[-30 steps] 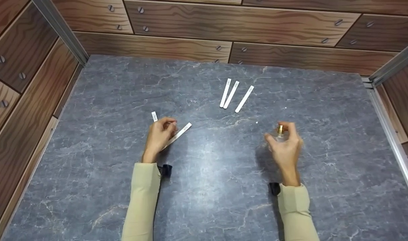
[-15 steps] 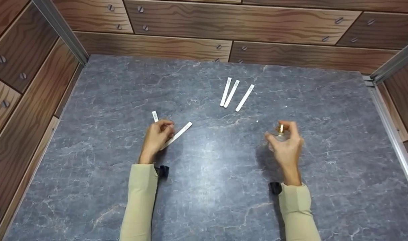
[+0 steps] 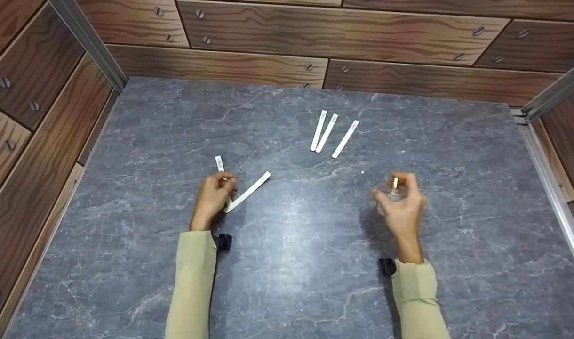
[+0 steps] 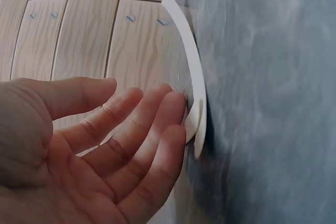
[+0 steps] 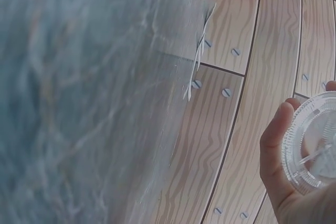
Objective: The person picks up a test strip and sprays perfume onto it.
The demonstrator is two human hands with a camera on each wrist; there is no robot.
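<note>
My right hand [image 3: 403,207] grips a clear glass perfume bottle [image 3: 394,191] with a gold sprayer neck. In the right wrist view the round, ribbed base of the bottle [image 5: 310,142] faces the camera. On the left, my left hand [image 3: 214,195] lies over a white paper test strip [image 3: 219,163] whose middle it hides. A second white strip [image 3: 249,191] slants out to the right of that hand, its lower end overlapping the first. Seen from the left wrist, the fingers [image 4: 170,145] are loosely bent, the thumb apart from them, fingertips right beside the curved strip [image 4: 193,66].
Farther back on the grey marbled table [image 3: 287,263] lie three more white strips [image 3: 326,133], printed at their upper ends. Small white specks [image 3: 362,172] dot the surface near the bottle. Wood-patterned panels [image 3: 268,33] wall in the back and sides.
My left hand has shifted a little to the left, uncovering more of the slanted strip's lower end. The right hand and the bottle have stayed nearly still.
</note>
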